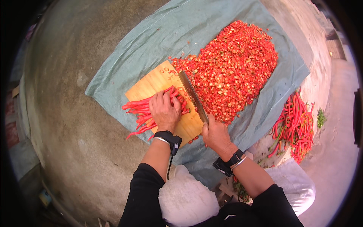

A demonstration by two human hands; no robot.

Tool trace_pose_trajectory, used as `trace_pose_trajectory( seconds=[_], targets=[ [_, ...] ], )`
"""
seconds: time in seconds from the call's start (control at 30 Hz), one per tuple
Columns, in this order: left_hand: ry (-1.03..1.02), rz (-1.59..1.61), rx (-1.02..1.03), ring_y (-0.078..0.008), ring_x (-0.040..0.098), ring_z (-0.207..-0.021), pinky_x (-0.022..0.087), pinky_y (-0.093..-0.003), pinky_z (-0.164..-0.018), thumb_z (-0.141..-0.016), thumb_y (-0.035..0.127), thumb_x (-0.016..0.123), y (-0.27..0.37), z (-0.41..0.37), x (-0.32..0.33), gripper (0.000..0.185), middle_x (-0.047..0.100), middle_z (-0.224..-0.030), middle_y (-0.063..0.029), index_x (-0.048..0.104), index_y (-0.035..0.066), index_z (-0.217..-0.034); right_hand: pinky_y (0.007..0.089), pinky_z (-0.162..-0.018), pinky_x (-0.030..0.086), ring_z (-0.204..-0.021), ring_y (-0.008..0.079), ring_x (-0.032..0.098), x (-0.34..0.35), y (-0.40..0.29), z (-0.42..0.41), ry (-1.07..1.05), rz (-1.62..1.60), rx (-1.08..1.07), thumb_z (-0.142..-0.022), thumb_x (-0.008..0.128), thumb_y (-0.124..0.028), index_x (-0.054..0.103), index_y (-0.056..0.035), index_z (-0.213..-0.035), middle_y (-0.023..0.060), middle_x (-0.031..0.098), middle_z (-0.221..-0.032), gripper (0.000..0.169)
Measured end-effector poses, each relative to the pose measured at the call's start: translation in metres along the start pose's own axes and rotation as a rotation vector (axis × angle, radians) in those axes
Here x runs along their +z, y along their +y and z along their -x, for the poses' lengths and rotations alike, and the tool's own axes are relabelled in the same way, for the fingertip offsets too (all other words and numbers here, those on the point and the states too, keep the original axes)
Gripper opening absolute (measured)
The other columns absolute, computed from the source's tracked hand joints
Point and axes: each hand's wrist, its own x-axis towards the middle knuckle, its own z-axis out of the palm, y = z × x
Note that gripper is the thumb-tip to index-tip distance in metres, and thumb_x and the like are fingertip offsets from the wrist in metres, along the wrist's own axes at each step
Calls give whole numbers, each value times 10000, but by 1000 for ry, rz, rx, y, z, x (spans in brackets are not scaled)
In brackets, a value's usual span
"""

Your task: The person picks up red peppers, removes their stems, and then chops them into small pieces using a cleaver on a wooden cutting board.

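Observation:
My left hand (165,110) presses a bundle of long red chili peppers (141,105) onto a wooden cutting board (150,83), its fingers curled over their right ends. In my right hand (216,136) is the handle of a cleaver (193,95), whose long blade lies along the board's right edge, a little to the right of the bundle. A few cut slices rest on the board. Beyond the blade spreads a large heap of chopped red chilies (232,68) on a blue-green woven plastic sheet (158,37).
Whole red chilies (296,124) are piled on the ground at the right, with some green stems (321,118) beside them. More chilies and stems lie low by my right forearm. Concrete ground (85,136) surrounds the sheet. White cloth (295,181) covers something at the lower right.

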Motion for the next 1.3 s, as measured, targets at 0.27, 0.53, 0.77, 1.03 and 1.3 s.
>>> trace_pose_trajectory(
  seconds=[0.27, 0.53, 0.77, 1.03, 1.3],
  targets=[
    [-15, 26, -9, -304, 556, -970, 405, -434, -875, -785, 194, 590, -2, 2, 1, 220, 602, -1022, -123, 599, 45, -947, 507, -563, 496, -595, 417, 610, -31, -21, 14, -160, 80, -38, -818, 517, -88, 471, 14, -865, 232, 595, -628, 121],
    [-21, -5, -7, -304, 557, -961, 408, -428, -867, -786, 185, 587, 1, 1, 1, 205, 600, -1020, -124, 598, 46, -936, 541, -610, 491, -617, 440, 610, 9, -13, -9, -88, 102, 8, -815, 507, -101, 483, 12, -875, 245, 604, -645, 130],
    [-17, 15, 1, -297, 559, -965, 408, -426, -864, -789, 191, 587, 0, 2, 2, 213, 601, -1018, -121, 596, 44, -942, 519, -549, 472, -571, 424, 593, -2, -6, 4, -19, -19, 11, -831, 520, -108, 476, 16, -922, 236, 573, -596, 160],
    [-16, 4, 11, -298, 557, -960, 405, -423, -861, -789, 196, 592, 0, -1, 1, 217, 600, -1013, -121, 588, 42, -942, 500, -546, 497, -572, 417, 607, -25, -20, 16, -138, 62, -46, -822, 520, -101, 470, 24, -888, 226, 595, -615, 150],
    [-23, 24, 10, -295, 555, -948, 408, -421, -849, -794, 193, 584, 3, -2, 2, 202, 600, -1008, -119, 588, 43, -930, 547, -593, 468, -610, 452, 591, 14, -15, -15, -81, 46, 30, -820, 505, -95, 485, 29, -917, 268, 573, -619, 159]
  ],
)
